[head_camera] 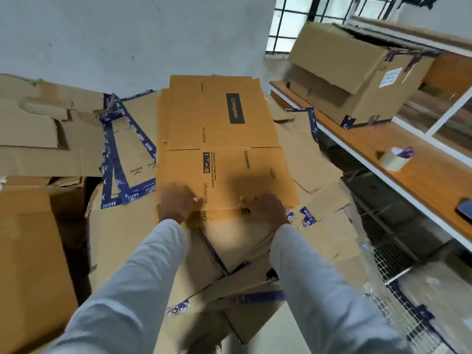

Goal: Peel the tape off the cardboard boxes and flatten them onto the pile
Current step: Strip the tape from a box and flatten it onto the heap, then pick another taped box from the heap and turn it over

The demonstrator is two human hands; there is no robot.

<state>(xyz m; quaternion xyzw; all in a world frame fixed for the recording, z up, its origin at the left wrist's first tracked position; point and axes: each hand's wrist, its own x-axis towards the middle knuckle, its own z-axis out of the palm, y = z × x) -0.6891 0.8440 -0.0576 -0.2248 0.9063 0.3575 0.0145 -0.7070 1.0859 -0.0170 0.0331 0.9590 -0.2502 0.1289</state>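
Flattened box [224, 149] lies on top of the pile [122, 159], w/ left hand [176, 203] & right hand [268, 208] gripping its near edge, fingers curled. Best approach, prob.: push evenly w/ both hands, square it to sheets below, then press creases flat.

Views: one only, head-worn; no second view shares the scene.
Position: above the person's outstretched arms.
Direction: forward and steeply down, onto the flattened box [224, 149] on the pile [122, 226].
Proximity: close; left hand [177, 203] and right hand [268, 208] sit near frame centre.
Lens: wide-angle; the shelf [408, 175] bends at right.
Sharpness: motion-blurred.
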